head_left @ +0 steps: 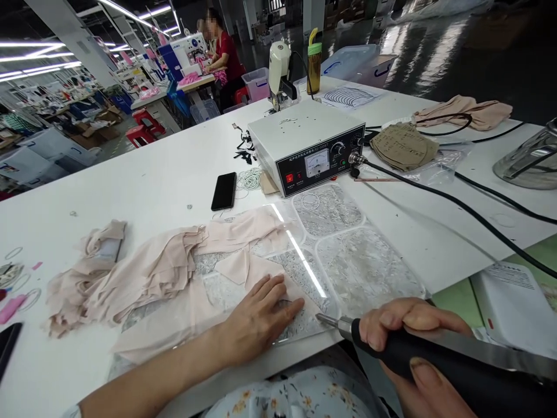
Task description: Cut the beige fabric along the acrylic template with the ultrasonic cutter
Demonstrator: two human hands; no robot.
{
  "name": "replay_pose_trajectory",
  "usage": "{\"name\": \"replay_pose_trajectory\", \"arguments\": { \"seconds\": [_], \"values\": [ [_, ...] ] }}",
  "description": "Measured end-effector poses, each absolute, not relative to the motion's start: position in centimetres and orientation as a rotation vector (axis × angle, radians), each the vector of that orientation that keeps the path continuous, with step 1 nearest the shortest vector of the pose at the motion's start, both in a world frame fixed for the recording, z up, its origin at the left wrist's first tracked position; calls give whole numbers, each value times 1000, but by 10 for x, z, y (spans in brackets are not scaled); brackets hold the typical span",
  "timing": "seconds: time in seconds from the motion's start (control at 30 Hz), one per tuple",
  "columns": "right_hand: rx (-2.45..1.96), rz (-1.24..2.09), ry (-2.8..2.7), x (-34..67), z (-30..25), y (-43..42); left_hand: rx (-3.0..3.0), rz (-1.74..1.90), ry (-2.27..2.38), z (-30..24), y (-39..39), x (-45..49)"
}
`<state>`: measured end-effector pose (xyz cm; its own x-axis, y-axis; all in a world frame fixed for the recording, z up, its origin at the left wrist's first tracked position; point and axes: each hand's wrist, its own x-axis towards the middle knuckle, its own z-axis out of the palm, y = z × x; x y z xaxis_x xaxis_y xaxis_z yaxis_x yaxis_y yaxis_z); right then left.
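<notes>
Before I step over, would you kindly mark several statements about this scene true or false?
1. The right hand grips the tool. True.
2. The left hand hangs clear of the cloth. False: it rests on it.
3. The bottle stands upright. True.
4. The meter box sits on the floor. False: it stands on the table.
5. A red switch is on the box's front. True.
6. The tool's tip points at the box. False: it points toward the left hand.
</notes>
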<state>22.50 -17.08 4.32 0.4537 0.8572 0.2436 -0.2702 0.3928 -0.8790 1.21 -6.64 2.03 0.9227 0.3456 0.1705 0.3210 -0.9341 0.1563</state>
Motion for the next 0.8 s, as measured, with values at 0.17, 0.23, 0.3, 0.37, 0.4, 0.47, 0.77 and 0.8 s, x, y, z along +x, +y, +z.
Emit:
{"name": "replay_pose_trajectory", "arguments": {
  "seconds": [0.17, 0.23, 0.3, 0.37, 0.4, 0.47, 0.77, 0.8],
  "values": [
    [-872, 829, -829, 230, 44, -173, 2952, 243, 558, 22, -69, 12],
    [-879, 836, -836, 232, 44, -174, 2944, 228, 569, 23, -69, 13],
    [-884, 846, -848, 233, 43, -174, 2936, 221, 569, 25, -68, 13],
    [-880, 835, -832, 233, 42, -173, 2929, 217, 568, 26, -68, 14],
    [-875, 831, -825, 232, 42, -172, 2924, 212, 571, 27, -68, 14],
    [-863, 824, -825, 230, 41, -172, 2909, 209, 580, 28, -68, 15],
    [-827, 802, -828, 234, 42, -158, 2837, 233, 614, 17, -72, 10],
    [-785, 771, -796, 233, 39, -152, 2835, 247, 621, 15, -72, 9]
  ]
}}
